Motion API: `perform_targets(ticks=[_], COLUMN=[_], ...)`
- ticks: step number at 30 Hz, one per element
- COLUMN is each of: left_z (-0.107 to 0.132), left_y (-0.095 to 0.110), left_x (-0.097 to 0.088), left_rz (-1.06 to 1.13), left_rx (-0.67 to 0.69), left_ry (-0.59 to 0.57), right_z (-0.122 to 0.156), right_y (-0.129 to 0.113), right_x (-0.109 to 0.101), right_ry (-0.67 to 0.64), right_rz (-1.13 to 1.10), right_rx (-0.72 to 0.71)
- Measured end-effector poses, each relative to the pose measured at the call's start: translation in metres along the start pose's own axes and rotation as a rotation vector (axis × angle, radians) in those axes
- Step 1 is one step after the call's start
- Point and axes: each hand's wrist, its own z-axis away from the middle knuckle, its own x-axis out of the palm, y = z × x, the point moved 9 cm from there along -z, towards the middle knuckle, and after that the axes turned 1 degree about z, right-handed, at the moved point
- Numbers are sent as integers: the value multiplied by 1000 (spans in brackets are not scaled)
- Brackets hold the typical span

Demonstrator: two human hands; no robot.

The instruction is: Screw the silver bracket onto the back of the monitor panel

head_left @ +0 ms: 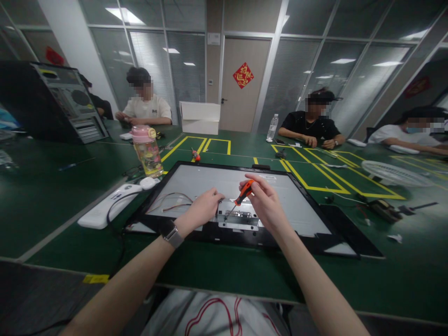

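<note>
Near the surface's point(224, 270) front edge, grips a likely light, stiff screwdriver point(240, 200) by its handle point(248, 188) in the right hand point(265, 199), with unclear hold in the left hand point(201, 207).

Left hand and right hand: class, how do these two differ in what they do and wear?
The right hand holds an orange-and-black screwdriver; the left hand is at the metal bracket. The left hand has a watch at its wrist; the right hand has none. Both are over the panel.

one held screwdriver point(246, 190), one panel point(301, 200), two bottles point(147, 154), one computer case point(70, 105), one door point(245, 109), four other people point(150, 109).
</note>
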Motion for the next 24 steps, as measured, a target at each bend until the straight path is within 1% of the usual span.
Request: perform_targets(ticks=[3,7,14,17,21,24], left_z=[0,1,1,1,0,0], left_y=[1,1,0,-1,-2,-2], left_x=[0,0,0,0,1,2], left_rz=[4,2,-4,4,2,7], left_rx=[8,4,16,14,10,16], left_ry=[3,6,7,15,18,18], right_z=[0,1,0,0,1,1], right_y=[-3,0,4,4,-3,-2], right_x=[4,5,-9,-7,0,1], right_ry=[-17,-17,97,71,24,35], right_rz=[-32,-59,4,11,-9,-17], right_rx=[-6,6,-14,5,-18,-16])
